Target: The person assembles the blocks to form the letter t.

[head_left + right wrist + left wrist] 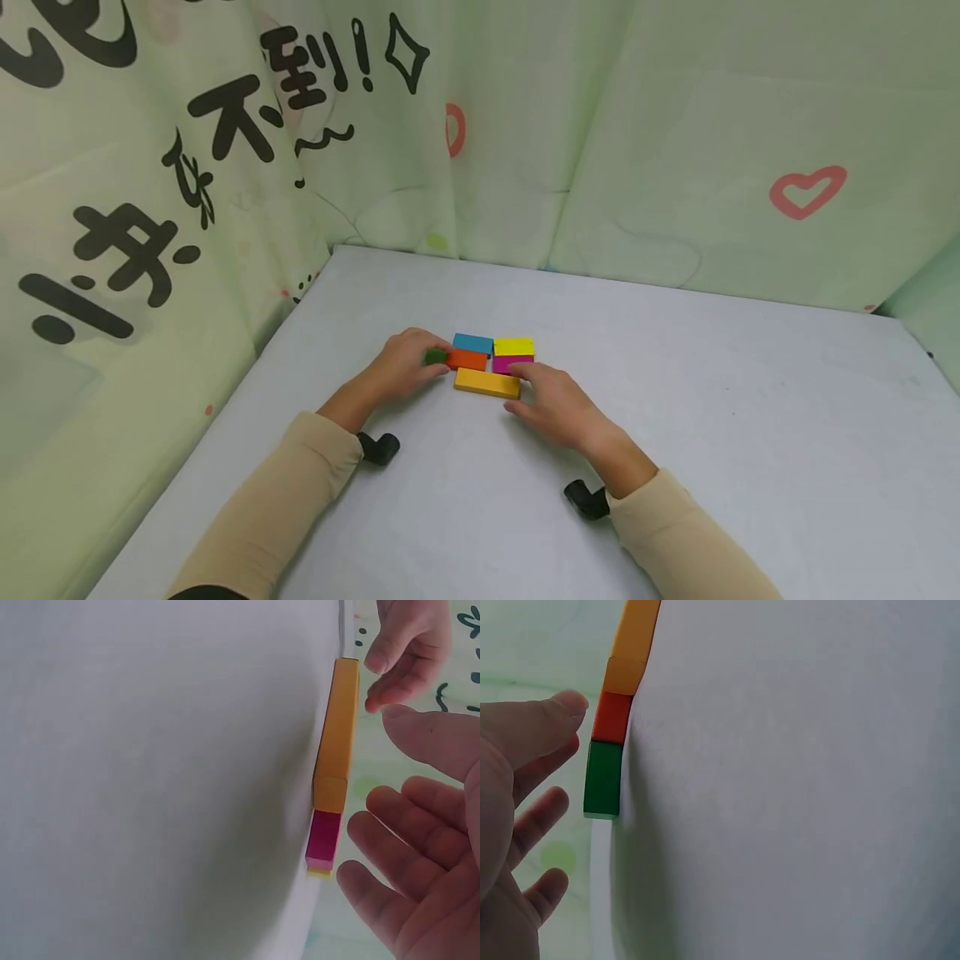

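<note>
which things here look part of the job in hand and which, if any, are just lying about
Seemingly in the job, close to the left hand and right hand:
green block
red block
blue block
yellow block
magenta block
orange block

Just setting or worn gear; I see no stray object:
table
curtain
black wrist gadgets

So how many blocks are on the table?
6 visible: orange block in front, red block behind it, green block by the left hand, blue block behind red, magenta block near the right hand, yellow block behind magenta. More could be hidden.
</note>
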The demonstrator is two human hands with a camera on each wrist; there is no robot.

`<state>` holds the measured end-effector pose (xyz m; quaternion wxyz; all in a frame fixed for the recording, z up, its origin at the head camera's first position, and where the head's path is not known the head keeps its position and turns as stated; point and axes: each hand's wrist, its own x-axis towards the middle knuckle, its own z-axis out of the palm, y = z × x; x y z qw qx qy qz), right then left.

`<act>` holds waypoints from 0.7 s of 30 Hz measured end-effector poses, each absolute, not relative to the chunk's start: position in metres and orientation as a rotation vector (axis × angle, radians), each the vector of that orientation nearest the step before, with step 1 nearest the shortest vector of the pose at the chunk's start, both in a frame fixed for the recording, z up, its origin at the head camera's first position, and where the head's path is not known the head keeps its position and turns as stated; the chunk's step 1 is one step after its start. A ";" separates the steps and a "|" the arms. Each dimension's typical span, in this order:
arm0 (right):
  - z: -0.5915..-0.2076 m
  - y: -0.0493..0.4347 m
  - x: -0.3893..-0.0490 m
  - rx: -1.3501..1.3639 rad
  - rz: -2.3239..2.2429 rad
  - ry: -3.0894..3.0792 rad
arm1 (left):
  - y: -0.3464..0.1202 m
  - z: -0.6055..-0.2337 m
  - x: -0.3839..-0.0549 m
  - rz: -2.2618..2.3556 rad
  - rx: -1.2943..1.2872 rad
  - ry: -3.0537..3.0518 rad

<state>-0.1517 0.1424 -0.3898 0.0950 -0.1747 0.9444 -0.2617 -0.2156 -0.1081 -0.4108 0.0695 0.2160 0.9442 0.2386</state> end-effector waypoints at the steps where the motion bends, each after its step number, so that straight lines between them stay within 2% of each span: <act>1: -0.390 0.142 -0.152 -0.518 -0.768 2.798 | -0.108 -0.412 -0.217 0.715 0.650 2.841; 21: -0.390 0.137 -0.154 -0.525 -0.737 2.762 | -0.104 -0.413 -0.228 0.730 0.628 2.817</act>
